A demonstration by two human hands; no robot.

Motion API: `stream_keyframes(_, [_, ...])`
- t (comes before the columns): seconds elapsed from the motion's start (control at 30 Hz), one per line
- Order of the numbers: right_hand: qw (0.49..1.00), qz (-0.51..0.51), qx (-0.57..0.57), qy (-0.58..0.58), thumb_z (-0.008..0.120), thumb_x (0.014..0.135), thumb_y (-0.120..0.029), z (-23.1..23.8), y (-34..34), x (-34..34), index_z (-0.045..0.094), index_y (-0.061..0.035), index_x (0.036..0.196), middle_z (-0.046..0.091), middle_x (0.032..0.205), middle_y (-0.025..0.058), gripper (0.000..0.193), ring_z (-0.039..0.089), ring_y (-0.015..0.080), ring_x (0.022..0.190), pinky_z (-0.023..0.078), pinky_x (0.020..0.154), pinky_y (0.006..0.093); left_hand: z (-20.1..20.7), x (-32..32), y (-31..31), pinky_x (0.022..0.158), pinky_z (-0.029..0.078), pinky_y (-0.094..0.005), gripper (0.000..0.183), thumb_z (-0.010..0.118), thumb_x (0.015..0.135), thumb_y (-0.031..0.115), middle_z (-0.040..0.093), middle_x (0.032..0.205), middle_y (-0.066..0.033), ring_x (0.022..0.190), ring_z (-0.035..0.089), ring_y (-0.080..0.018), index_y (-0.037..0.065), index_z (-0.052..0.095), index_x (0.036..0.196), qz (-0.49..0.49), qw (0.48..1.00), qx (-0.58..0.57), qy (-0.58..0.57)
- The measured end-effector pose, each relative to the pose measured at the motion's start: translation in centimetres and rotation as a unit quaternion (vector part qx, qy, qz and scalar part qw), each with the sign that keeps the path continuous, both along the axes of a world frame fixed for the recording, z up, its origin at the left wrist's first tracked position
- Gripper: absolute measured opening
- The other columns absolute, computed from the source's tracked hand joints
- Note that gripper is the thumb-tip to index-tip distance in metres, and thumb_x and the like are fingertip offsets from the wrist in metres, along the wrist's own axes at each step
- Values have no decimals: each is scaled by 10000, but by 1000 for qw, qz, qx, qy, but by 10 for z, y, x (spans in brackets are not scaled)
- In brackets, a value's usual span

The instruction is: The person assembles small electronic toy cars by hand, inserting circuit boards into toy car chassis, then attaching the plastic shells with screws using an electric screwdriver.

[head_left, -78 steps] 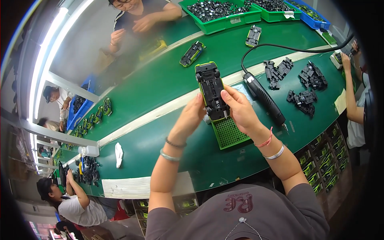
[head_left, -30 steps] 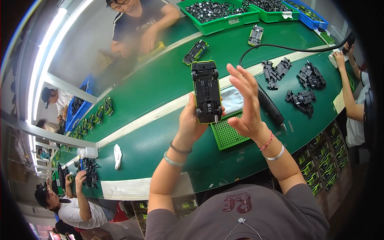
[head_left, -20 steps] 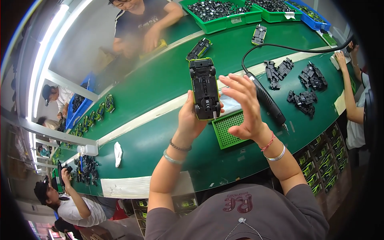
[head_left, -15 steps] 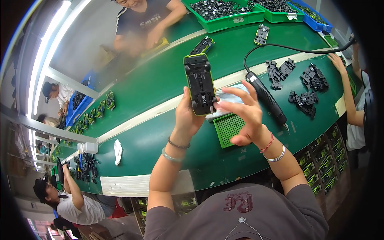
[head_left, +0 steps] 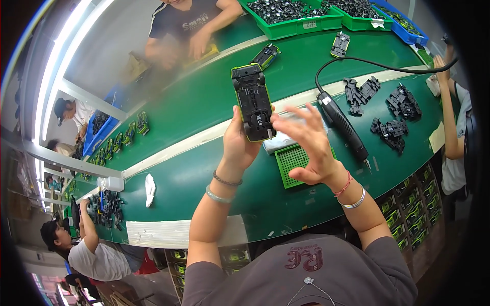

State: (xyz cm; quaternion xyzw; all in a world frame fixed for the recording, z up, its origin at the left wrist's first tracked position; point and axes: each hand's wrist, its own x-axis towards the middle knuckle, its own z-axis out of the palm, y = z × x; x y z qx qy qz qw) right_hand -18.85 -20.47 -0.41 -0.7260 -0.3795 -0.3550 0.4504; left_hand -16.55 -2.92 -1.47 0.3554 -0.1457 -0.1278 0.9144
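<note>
Left hand (head_left: 240, 143): fingers grasping one toy car (head_left: 251, 99), underside showing, mid-frame. Right hand (head_left: 315, 153): fingers spread, loosely curved, tips at the car's edge; contact cannot be told. Upper centre: two more upturned cars (head_left: 266, 56). Right: one power screwdriver (head_left: 344, 125), three clusters of black chassis parts (head_left: 403, 102). Upper right: two green bins (head_left: 286, 31), one blue bin (head_left: 412, 36). Writing: small white marking (head_left: 259, 121) under held car; label (head_left: 309, 24) on nearer green bin.

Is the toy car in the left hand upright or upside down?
Upside down: the toy car shows its black underside, with green visible only along its edges.
</note>
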Motion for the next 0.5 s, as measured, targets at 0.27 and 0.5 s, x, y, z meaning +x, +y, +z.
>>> stream_keyframes(0.27, [1000, -1, 15, 13, 602, 783, -371, 4, -27, 7, 638, -68, 808, 522, 556, -4, 306, 581, 244, 850, 349, 920, 464, -3, 35, 83, 824, 460, -339, 349, 525, 909, 216, 581, 1055, -83, 949, 567, -199, 46, 467, 1208, 219, 820, 487, -206])
stream_keyframes(0.5, [998, -37, 52, 7, 639, 755, -171, 17, -30, 6, 628, -60, 735, 554, 573, 16, 114, 586, 238, 827, 410, 834, 429, -16, 45, 253, 886, 389, -392, 382, 673, 722, 113, 595, 1043, -124, 995, 539, -299, 83, 564, 1087, 195, 478, 825, -229])
